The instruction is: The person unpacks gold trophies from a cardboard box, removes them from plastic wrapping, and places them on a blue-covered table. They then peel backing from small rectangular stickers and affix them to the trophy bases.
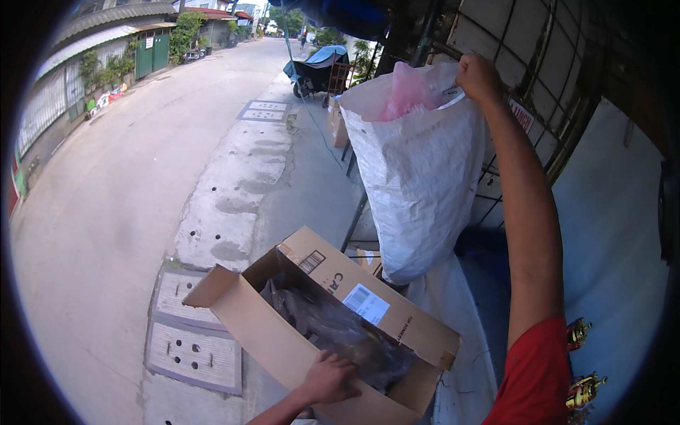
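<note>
My right hand (479, 79) is raised and closed on the rim of a white woven sack (425, 177), holding its mouth up at the right. Inside the sack's opening a pink plastic bag (409, 91) shows; the rest of the contents is hidden. Below it, a long open cardboard box (280, 336) sits tilted. Dark stuff wrapped in clear plastic (333, 322) lies in the box; its kind cannot be made out. My left hand (331, 379) is closed over the box's near edge, its fingertips curled inward beside the plastic.
A wire grid (506, 42) stands behind the sack. Gold trophy-like pieces (584, 389) are at my right elbow. Slotted concrete drain covers (195, 354) line the road (113, 234) at the left. Farther off stands a cart under a blue cover (319, 67).
</note>
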### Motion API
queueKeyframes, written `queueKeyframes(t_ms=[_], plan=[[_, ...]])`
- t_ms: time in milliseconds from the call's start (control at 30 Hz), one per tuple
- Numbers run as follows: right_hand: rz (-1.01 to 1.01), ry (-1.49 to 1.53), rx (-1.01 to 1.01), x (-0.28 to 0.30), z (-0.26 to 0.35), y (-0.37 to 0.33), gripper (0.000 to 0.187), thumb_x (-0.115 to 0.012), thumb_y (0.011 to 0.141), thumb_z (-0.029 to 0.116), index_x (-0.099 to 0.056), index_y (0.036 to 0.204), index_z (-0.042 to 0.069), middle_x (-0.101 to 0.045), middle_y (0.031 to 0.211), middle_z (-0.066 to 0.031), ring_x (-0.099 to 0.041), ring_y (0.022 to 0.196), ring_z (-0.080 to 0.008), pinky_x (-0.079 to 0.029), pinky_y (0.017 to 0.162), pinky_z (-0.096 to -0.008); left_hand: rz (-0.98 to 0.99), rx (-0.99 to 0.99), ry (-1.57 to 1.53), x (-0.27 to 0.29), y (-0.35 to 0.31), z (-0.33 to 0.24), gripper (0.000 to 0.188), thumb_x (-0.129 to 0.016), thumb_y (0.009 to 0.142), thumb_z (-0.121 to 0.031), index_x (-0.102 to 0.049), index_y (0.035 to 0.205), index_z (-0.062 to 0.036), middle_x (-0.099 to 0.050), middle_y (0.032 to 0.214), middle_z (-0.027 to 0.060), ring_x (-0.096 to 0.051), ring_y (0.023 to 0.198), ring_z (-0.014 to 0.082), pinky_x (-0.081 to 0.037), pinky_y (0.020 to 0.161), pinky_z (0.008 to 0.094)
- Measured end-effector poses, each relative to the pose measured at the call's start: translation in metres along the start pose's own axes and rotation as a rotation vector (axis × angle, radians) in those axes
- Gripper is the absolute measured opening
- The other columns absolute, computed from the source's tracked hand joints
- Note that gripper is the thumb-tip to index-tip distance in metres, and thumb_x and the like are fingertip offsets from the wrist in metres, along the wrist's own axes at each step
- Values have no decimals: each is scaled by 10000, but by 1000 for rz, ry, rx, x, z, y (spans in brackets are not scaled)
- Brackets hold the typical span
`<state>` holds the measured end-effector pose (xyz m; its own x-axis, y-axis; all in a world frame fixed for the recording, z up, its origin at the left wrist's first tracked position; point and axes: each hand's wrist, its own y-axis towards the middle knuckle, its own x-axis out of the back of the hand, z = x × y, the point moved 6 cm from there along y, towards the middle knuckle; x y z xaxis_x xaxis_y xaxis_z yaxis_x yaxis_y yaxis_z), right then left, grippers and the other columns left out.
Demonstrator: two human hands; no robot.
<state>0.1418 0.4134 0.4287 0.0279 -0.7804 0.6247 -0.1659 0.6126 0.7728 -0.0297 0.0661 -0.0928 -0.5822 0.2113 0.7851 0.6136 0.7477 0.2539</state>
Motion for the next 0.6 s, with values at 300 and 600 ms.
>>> queueKeyframes(t_ms=[300, 600], plan=[[-245, 968, 305, 35, 66, -172, 146, -630, 941, 96, -692, 1024, -5, -700, 832, -41, -639, 724, -89, -498, 680, -251, -4, 67, -14, -8, 4, 0, 452, -800, 736, -433, -682, 1030, -111, -654, 1033, 35, -579, 1065, 239, -368, 997, 417], [947, 1071, -123, -212, 180, -564, 351, -634, 985, 233, -653, 1229, -19, -663, 1181, -223, -625, 1167, -307, -473, 1018, -399, -131, 43, -116, -23, 26, -3, 411, -782, 760, -393, -630, 1031, -123, -632, 1059, 35, -569, 1101, 216, -384, 968, 399]])
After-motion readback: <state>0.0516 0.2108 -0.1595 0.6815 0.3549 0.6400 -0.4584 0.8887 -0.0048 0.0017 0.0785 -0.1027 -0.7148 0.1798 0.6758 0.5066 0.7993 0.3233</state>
